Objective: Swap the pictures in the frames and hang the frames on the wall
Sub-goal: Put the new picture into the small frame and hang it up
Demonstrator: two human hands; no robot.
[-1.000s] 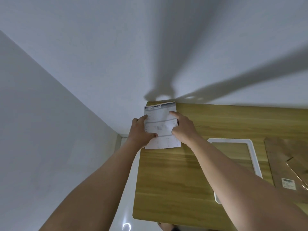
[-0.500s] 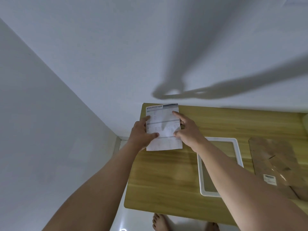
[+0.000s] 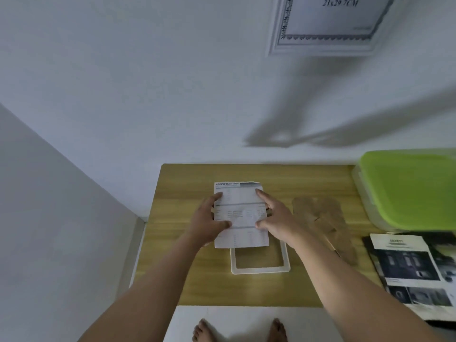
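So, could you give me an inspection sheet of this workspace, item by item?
Surface: wooden table, set against the wall.
Job's things: specification sheet held over the far end of an empty white frame lying flat; brown backing board to its right; second frame hangs on the wall.
Clutter: green-lidded box and printed brochure, at the right.
Grip: left hand and right hand each hold a side of the sheet.
Cables: nothing seen.
Surroundings: white walls meeting in a corner, pale floor, bare feet.
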